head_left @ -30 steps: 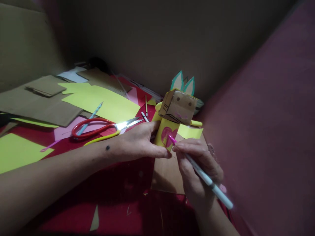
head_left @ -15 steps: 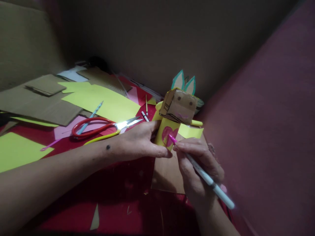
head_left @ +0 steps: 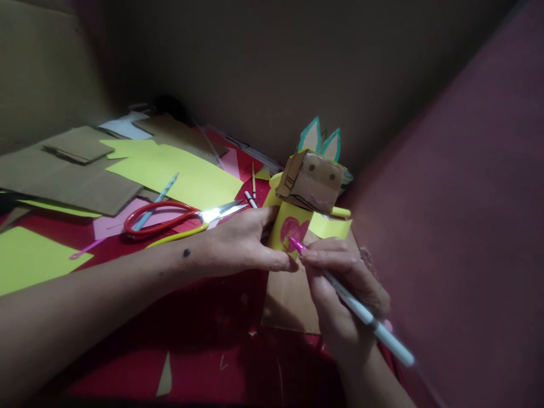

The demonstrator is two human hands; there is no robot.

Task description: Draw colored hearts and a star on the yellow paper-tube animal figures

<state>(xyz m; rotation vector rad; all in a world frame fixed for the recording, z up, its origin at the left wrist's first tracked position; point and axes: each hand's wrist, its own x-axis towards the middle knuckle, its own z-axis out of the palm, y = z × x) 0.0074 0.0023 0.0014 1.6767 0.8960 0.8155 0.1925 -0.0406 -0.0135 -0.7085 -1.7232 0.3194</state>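
A cardboard figure (head_left: pixel 321 180) has a boxy head with two dark dots, teal-edged pointed ears and a yellow paper body. It stands on a brown cardboard base (head_left: pixel 284 303). My left hand (head_left: pixel 250 241) is wrapped round the yellow body from the left, its thumb along the lower edge; the other fingers are mostly hidden behind. Between thumb and fingers of my right hand (head_left: pixel 346 283) is a felt-tip pen (head_left: pixel 355 309) with a pink end and white barrel. The pen's tip touches a mostly filled pink heart (head_left: pixel 294 231) on the body.
Left of the figure lie red-and-yellow-handled scissors (head_left: pixel 161 218) with a light blue pencil (head_left: pixel 170 184) across their handle. Yellow paper (head_left: pixel 191 175) and cardboard pieces (head_left: pixel 55 170) spread behind. A paper scrap (head_left: pixel 165 377) lies on the red surface (head_left: pixel 199 340). A pink wall (head_left: pixel 459 226) rises at right.
The pen tip has shifted slightly down and left on the heart, where more pink now shows. The figure's head tilts a little to the right. My left hand stays in place.
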